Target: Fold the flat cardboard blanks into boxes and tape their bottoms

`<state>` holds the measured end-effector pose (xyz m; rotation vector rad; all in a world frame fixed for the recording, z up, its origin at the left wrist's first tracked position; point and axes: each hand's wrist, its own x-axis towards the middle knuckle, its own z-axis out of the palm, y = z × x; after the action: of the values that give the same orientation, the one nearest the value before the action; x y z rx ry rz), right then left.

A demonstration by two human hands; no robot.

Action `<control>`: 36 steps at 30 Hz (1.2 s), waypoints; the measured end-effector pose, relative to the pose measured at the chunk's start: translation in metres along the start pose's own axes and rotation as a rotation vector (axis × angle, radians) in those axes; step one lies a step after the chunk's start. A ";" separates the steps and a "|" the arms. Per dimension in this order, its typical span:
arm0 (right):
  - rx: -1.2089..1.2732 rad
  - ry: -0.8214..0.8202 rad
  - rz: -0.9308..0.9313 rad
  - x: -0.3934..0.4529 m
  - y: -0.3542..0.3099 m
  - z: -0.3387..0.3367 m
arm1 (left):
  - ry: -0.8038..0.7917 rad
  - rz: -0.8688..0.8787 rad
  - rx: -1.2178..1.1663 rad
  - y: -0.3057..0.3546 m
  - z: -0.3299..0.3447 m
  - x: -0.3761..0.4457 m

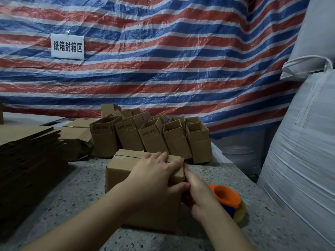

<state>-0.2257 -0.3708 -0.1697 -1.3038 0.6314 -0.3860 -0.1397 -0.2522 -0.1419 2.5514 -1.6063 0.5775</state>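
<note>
- Right hand (198, 194) lay against the near right corner of the box, index finger stretched straight up along the corner edge, the other fingers curled underneath; whether they pinched anything could not be told.
- Just behind that hand sat a tape dispenser (230, 201) with an orange core, a blue part and a yellowish roll, blurred.
- Left hand (159, 171) rested flat on the box's top, fingers fairly straight and spread toward the far right edge, thumb reaching down the near side to meet the right hand.
- The cardboard box (123, 171) stood on a speckled grey table (76, 196), folded shut, with a strip of clear tape (125, 156) running along its top seam.
- To the left a stack of flat cardboard blanks (27, 153) lay on the table, well apart from the box.
- Behind the box stood a cluster of folded boxes (150, 140), open ends up, packed closely together; several bore printing reading "10号 (KK)".
- Large white woven sacks (304, 142) filled the right side.
- A red, white and blue striped tarp (163, 51) hung across the back, and a white sign (67, 46) fixed to it read "纸箱封箱区".
</note>
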 end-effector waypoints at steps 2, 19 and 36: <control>0.015 -0.005 -0.006 -0.002 0.001 0.001 | -0.011 -0.003 0.003 0.000 0.000 0.000; -0.085 -0.080 -0.004 0.005 -0.012 0.008 | -0.005 -0.035 -0.027 0.001 -0.007 -0.001; -0.121 0.080 0.260 0.003 -0.027 -0.007 | 0.064 -0.858 -0.667 -0.086 -0.045 -0.014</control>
<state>-0.2259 -0.3846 -0.1453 -1.3056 0.8914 -0.1893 -0.0815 -0.1899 -0.0934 2.3082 -0.4244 0.0146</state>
